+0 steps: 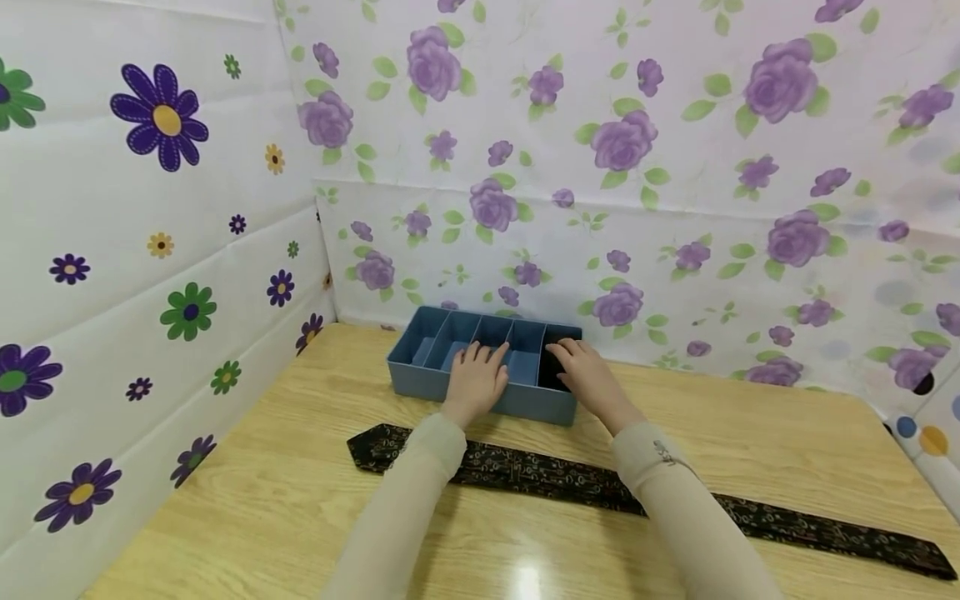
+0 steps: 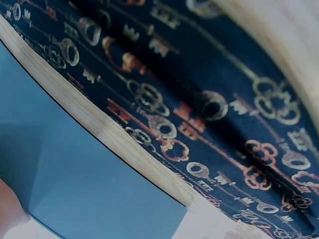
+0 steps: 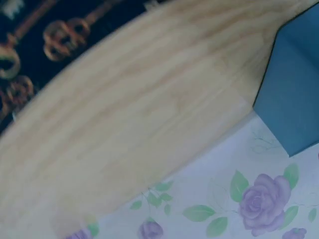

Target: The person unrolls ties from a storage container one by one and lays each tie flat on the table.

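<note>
A blue five-compartment box stands at the back of the table. My left hand reaches over its front wall, fingers spread above a middle compartment; part of that hand shows in the left wrist view. My right hand reaches into the rightmost compartment, thumb and fingers apart beside a black thing whose kind is hard to tell. In front of the box lies a long dark necktie patterned with keys, also seen in the left wrist view. Both forearms pass above it.
The light wooden table reaches to a flower-printed cloth just behind the box. Another printed cloth hangs along the left. The necktie's narrow end stretches toward the right front of the table.
</note>
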`<state>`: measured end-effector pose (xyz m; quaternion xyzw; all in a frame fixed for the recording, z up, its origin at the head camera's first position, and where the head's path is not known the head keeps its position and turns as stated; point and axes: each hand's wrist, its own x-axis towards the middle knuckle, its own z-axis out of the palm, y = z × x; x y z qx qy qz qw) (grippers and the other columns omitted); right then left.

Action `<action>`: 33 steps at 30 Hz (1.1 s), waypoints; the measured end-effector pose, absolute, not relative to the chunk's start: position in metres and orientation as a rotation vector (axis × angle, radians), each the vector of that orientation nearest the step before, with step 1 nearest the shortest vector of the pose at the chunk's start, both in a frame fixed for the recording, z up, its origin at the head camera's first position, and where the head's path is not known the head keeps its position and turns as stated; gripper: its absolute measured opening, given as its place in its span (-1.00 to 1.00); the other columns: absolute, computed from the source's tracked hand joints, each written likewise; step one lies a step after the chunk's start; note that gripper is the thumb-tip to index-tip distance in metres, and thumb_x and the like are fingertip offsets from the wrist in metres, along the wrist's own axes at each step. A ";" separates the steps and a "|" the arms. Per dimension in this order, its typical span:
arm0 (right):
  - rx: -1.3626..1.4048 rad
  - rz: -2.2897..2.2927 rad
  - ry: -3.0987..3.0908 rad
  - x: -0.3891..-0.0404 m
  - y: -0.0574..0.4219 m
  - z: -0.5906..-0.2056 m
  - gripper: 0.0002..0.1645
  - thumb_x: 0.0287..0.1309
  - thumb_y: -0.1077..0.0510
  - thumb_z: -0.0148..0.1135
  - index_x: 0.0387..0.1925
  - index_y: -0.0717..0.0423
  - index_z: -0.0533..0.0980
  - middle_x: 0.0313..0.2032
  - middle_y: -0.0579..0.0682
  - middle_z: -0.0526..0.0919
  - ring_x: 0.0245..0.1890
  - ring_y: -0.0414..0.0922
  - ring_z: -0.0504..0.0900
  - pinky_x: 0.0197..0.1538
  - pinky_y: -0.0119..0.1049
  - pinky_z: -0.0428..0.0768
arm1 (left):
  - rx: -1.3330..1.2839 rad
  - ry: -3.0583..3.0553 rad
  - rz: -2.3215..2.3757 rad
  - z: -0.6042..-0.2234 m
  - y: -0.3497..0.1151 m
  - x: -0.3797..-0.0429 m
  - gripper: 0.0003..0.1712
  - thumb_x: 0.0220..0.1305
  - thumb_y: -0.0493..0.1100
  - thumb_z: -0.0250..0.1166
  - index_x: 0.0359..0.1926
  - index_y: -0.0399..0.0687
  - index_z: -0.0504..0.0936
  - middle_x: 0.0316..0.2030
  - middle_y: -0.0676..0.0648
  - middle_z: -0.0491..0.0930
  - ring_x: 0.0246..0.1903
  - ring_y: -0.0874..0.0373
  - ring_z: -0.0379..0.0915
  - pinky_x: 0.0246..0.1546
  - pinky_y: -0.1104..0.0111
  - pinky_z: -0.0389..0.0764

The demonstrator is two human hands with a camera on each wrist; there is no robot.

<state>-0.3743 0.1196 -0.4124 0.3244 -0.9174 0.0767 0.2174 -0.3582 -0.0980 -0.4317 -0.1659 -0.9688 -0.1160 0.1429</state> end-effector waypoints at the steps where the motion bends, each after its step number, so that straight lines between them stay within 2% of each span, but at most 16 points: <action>1: 0.892 0.183 -2.550 -0.375 0.119 -0.412 -0.40 0.00 0.25 0.39 0.13 0.20 0.45 0.02 0.17 0.53 0.03 0.08 0.52 0.08 -0.09 0.55 | -0.478 -2.801 -0.330 -0.432 -0.097 -0.359 -0.47 0.49 -0.01 -0.18 0.42 0.06 0.19 0.22 -0.21 0.39 0.34 -0.17 0.11 0.34 -0.05 0.13; 3: 0.879 0.131 -2.561 -0.377 0.118 -0.413 -0.38 0.01 0.23 0.40 0.15 0.19 0.43 0.03 0.16 0.52 0.03 0.08 0.52 0.08 -0.10 0.55 | -0.475 -2.817 -0.323 -0.432 -0.096 -0.360 -0.46 0.49 0.00 -0.19 0.43 0.08 0.17 0.22 -0.20 0.38 0.33 -0.15 0.11 0.34 -0.04 0.13; 9: 0.853 0.060 -2.585 -0.378 0.115 -0.414 -0.47 0.06 0.30 0.34 0.11 0.21 0.45 0.01 0.18 0.53 0.01 0.08 0.53 0.05 -0.13 0.57 | -0.454 -2.843 -0.302 -0.435 -0.097 -0.360 -0.46 0.50 0.02 -0.19 0.44 0.13 0.14 0.23 -0.17 0.39 0.33 -0.12 0.14 0.33 -0.02 0.15; 17: 0.757 0.003 -2.719 -0.381 0.109 -0.413 -0.29 0.08 0.32 0.31 0.28 0.21 0.31 0.16 0.21 0.43 0.16 0.14 0.44 0.09 -0.03 0.54 | -0.457 -2.814 -0.333 -0.437 -0.099 -0.358 -0.45 0.50 0.03 -0.19 0.44 0.15 0.12 0.18 -0.15 0.44 0.30 -0.11 0.18 0.31 -0.01 0.19; 22: 0.719 -0.001 -2.835 -0.383 0.108 -0.413 -0.37 0.23 0.33 0.14 0.33 0.24 0.25 0.22 0.21 0.40 0.22 0.14 0.39 0.12 0.00 0.51 | -0.436 -2.825 -0.315 -0.438 -0.098 -0.360 -0.46 0.50 0.02 -0.18 0.44 0.15 0.13 0.18 -0.14 0.44 0.30 -0.11 0.18 0.31 0.00 0.19; 25: 0.678 -0.004 -2.889 -0.383 0.108 -0.410 -0.46 0.28 0.36 0.04 0.29 0.25 0.30 0.24 0.20 0.40 0.25 0.14 0.36 0.13 0.03 0.50 | -0.442 -2.811 -0.315 -0.436 -0.096 -0.360 -0.46 0.49 0.01 -0.17 0.44 0.12 0.15 0.17 -0.15 0.45 0.29 -0.11 0.20 0.30 -0.01 0.20; 29: 0.675 -0.065 -2.909 -0.383 0.108 -0.407 -0.48 0.27 0.25 0.12 0.25 0.25 0.35 0.26 0.19 0.38 0.27 0.12 0.34 0.13 0.02 0.50 | -0.435 -2.806 -0.328 -0.433 -0.095 -0.359 -0.46 0.49 0.01 -0.16 0.43 0.11 0.16 0.16 -0.16 0.46 0.28 -0.12 0.21 0.29 -0.02 0.20; 33: 0.716 -0.063 -2.947 -0.383 0.108 -0.404 -0.40 0.22 0.12 0.21 0.23 0.29 0.33 0.32 0.24 0.28 0.34 0.14 0.26 0.23 0.03 0.42 | -0.443 -2.819 -0.317 -0.433 -0.094 -0.357 -0.46 0.49 0.01 -0.16 0.44 0.13 0.14 0.16 -0.16 0.47 0.26 -0.11 0.24 0.29 -0.01 0.21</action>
